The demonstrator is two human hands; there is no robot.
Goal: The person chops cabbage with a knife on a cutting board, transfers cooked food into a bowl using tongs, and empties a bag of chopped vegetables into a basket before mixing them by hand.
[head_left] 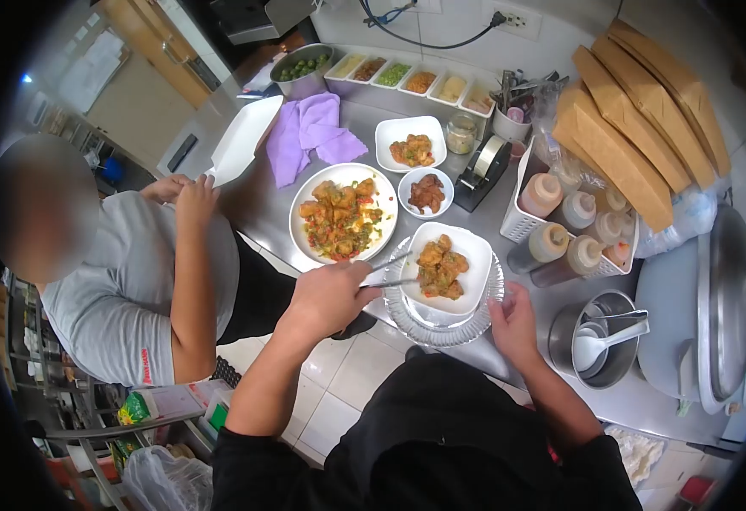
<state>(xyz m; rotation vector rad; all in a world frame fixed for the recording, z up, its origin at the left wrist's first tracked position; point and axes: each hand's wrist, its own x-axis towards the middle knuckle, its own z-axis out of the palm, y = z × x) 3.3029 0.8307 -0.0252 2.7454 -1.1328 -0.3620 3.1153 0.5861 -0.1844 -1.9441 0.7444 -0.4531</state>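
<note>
Metal tongs (397, 279) are in my left hand (330, 298), their tips at the fried chicken pieces (442, 267) in a white square bowl (477, 247). That bowl rests on a silver plate (494, 285) with a fluted rim. My right hand (515, 324) is closed at the plate's right rim, with some fingers hidden. Left of the bowl, a large round white plate (298, 228) holds more chicken (339, 213) with chopped vegetables. Behind stand a square bowl (385, 130) of chicken and a small round bowl (407, 207) of darker pieces.
At left, a co-worker (151, 272) holds a white takeout box (249, 140). A purple cloth (313, 136) lies behind the large plate. To the right are a tape dispenser (482, 175), a basket (518, 223) of sauce bottles, cardboard boxes (620, 145) and a metal pot (564, 332) with ladles.
</note>
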